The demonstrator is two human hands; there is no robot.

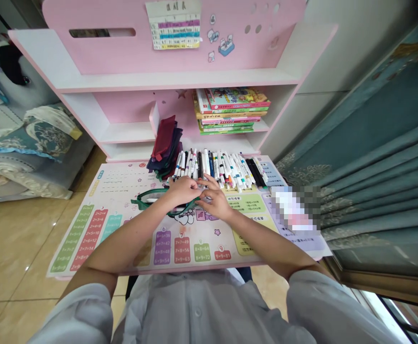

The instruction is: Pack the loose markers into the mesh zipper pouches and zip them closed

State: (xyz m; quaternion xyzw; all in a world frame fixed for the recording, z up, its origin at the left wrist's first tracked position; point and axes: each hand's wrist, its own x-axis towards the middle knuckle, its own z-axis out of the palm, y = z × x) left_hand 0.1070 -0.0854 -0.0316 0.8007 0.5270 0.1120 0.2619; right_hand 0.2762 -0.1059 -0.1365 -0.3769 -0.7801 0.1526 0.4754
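A green zip pencil case (150, 197) lies on the desk mat (97, 220) in front of me. My left hand (182, 189) rests closed on its right end. My right hand (214, 199) meets it there, fingers pinched at the case's edge; what the fingertips hold is too small to make out. Just beyond both hands, a long row of several marker pens (220, 168) lies side by side along the back of the desk.
A pile of dark red and purple fabric pouches (166, 145) leans at the back left of the pens. Stacked books (230, 110) fill the pink shelf (180, 79) above. A teal curtain (373, 157) hangs to the right, a sofa (26, 148) stands left.
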